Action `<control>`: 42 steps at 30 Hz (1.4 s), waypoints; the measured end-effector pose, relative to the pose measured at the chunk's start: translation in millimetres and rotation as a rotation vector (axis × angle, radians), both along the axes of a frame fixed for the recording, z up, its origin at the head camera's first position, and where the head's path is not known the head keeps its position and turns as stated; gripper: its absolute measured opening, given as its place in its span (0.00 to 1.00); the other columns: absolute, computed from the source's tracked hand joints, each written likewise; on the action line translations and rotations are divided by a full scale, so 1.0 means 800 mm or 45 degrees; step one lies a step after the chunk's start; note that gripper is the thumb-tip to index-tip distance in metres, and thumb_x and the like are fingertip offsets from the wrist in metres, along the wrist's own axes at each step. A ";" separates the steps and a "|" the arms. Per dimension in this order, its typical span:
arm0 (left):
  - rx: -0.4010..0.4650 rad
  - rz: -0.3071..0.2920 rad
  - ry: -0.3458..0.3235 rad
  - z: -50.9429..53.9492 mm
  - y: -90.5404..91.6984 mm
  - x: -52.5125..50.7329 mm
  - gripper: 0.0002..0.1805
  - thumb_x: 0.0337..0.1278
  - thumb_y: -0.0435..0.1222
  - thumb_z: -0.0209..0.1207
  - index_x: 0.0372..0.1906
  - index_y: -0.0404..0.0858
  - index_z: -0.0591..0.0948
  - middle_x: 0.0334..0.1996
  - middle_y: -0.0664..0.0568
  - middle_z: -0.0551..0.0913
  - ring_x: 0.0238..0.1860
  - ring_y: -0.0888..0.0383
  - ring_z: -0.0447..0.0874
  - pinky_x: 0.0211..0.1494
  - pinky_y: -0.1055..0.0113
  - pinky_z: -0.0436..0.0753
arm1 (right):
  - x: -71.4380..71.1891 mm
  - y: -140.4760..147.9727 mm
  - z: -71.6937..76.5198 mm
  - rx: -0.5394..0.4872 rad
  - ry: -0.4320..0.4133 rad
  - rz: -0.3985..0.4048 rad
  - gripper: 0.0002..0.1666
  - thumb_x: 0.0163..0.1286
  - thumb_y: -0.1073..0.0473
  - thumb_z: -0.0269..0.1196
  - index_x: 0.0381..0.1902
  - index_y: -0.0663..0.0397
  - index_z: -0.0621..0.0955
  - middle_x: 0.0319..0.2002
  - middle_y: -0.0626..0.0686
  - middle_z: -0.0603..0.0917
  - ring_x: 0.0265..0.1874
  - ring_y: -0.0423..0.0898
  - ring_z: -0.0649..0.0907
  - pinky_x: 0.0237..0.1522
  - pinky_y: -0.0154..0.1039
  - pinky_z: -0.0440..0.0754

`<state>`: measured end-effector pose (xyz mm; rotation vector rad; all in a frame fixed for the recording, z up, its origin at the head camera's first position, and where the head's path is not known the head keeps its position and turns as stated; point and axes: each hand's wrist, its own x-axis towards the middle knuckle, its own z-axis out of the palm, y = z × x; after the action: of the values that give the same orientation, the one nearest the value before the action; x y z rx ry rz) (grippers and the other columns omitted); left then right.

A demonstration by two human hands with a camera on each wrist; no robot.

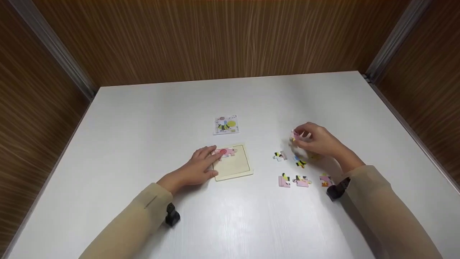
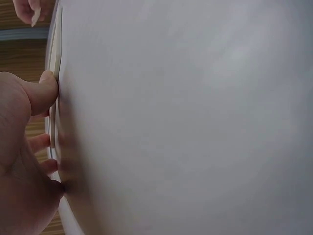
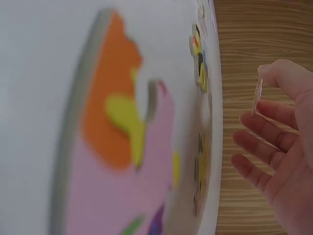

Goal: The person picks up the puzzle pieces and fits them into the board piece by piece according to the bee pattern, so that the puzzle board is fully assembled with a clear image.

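Note:
A pink puzzle piece (image 1: 294,135) is pinched between the thumb and fingertips of my right hand (image 1: 318,140), raised above the table; the right wrist view shows the piece (image 3: 257,97) edge-on. My left hand (image 1: 199,167) lies with extended fingers over the left side of a pale wooden puzzle tray (image 1: 233,176). Its index fingertip touches pink pieces (image 1: 228,152) set along the tray's top edge, and its thumb (image 2: 46,90) rests at the near rim. Loose pieces lie under and near my right hand, including a black-and-yellow one (image 1: 300,162) and a pink one (image 1: 284,181).
A square picture card (image 1: 226,125) with a bee lies behind the tray. More loose pieces, such as one with orange (image 1: 326,180), lie on the white table (image 1: 172,108) to the right. Wood-grain panels (image 1: 215,39) stand behind and on both sides.

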<state>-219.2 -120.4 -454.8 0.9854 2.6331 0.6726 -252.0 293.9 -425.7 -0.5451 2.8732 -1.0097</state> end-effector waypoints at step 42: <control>0.030 0.037 -0.025 0.000 0.000 -0.002 0.35 0.62 0.43 0.54 0.73 0.49 0.55 0.71 0.43 0.49 0.70 0.43 0.41 0.68 0.46 0.48 | -0.016 -0.142 0.005 0.023 0.179 0.407 0.18 0.59 0.56 0.65 0.46 0.57 0.80 0.40 0.49 0.79 0.41 0.44 0.77 0.42 0.43 0.76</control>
<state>-221.2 -120.2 -454.6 0.9442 2.6330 0.7177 -264.5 180.4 -421.7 -1.0721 2.7775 -0.9252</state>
